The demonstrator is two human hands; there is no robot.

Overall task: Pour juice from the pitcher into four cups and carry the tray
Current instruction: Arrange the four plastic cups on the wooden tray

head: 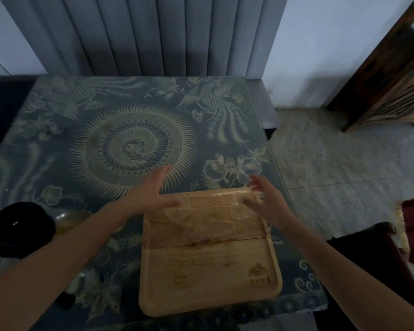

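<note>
Left hand (151,189) is flat-fingered and loose beside a clear cup (177,207) on the pale wooden tray (210,259), probably lining cups up for pouring; can't tell the right hand's (268,201) grip, too blurry.

Honestly, nothing readable here. The wooden tray (210,271) has two darker marks at its near end, closer to me than the left hand (151,189) and the right hand (265,201): an emblem (259,274) on the right-hand side, a fainter mark (180,279) on the left-hand side. Both too blurry for letters.
</note>
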